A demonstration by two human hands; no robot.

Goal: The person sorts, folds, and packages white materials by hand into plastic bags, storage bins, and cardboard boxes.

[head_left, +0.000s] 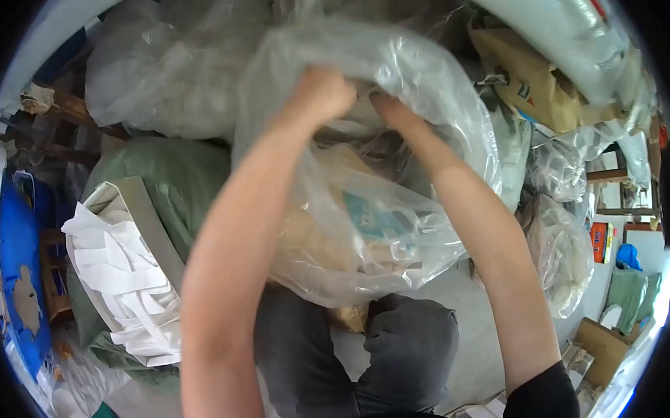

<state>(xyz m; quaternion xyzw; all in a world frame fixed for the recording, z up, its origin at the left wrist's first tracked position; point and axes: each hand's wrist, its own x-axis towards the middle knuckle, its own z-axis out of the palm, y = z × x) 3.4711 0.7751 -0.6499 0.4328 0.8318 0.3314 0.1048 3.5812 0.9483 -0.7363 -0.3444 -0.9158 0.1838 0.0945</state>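
Note:
A large clear plastic bag (433, 231) gapes in front of me, its mouth toward me. Inside or behind its film lies a tan paper sack (310, 236) with a teal printed patch (369, 211). My left hand (322, 94) is closed like a fist at the far side of the bag's mouth, slightly blurred, with film bunched about it. Reaching into the same opening, my right hand (392, 109) is close beside it. Its fingers are mostly hidden by plastic, so its grip does not show.
On the left, a box of white strips (124, 270) leans on a green sack (169, 179). Filled clear bags (172, 81) rise behind. A brown paper sack (527, 81) and bundled clear plastic (565, 251) are at right. Cardboard (606, 350) lies lower right.

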